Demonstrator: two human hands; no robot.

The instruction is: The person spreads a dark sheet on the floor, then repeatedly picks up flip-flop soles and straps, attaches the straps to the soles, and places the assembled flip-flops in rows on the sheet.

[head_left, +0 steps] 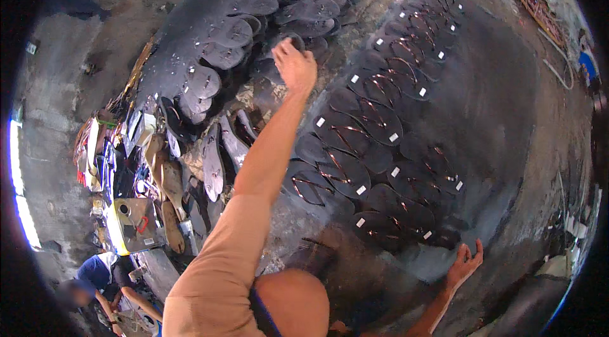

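Observation:
My left hand (pixel 295 67) is stretched far forward over stacked dark grey sandal soles, its fingers bent and its thumb apart. The fingertips lie over a dark sole (pixel 293 39), and whether they touch it is unclear. Low on the right, my right hand (pixel 466 265) has its fingers spread and holds nothing. It is just beyond the near end of rows of black thong sandals (pixel 380 200) with shiny dark straps and small white tags. The nearest of these is a dark sandal piece (pixel 444 237) at the row's end.
Overlapping soles (pixel 222 54) cover the floor at the far left. Loose soles (pixel 213 162), wooden shoe forms (pixel 170 178) and a yellow-and-white container (pixel 130 226) lie left of my arm. Another person (pixel 104 280) sits at the lower left. A dark mat (pixel 482 115) extends rightward.

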